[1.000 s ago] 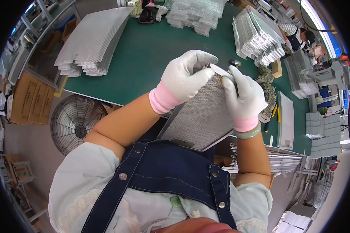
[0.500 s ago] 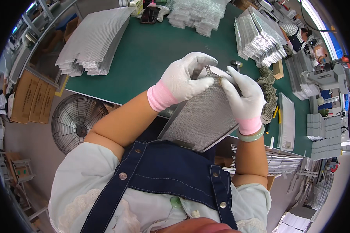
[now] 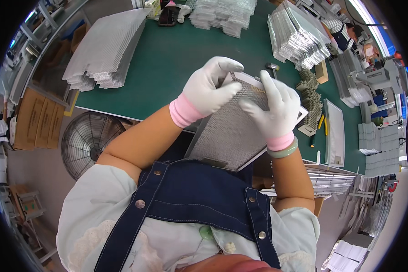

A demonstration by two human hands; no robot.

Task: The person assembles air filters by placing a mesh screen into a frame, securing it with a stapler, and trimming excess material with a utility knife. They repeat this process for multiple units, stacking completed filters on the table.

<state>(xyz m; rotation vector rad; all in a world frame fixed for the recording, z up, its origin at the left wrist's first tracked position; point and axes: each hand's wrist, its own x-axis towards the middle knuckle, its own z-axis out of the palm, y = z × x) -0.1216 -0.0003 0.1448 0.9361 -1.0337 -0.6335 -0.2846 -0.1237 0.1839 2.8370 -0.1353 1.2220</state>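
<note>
A framed grey mesh filter panel stands tilted in front of my apron, its top over the near edge of the green table. My left hand, in a white glove with a pink cuff, curls round the panel's upper left corner. Thumb and forefinger arch there with a gap between them; the other fingers are partly hidden. Over the upper right part of the panel is my gloved right hand, thumb and fingers spread, its fingertips near the top edge. A pale frame strip runs along that top edge.
Stacks of silvery mesh sheets lie on the green table. To the right are a small hammer, a wooden block, stacked beige-green pieces, yellow-handled pliers and another framed panel. A floor fan stands at left.
My right hand has opened from its pinch at the pale strip and its thumb has moved left across the mesh. The strip now lies along the panel's top edge. My left hand has shifted slightly.
</note>
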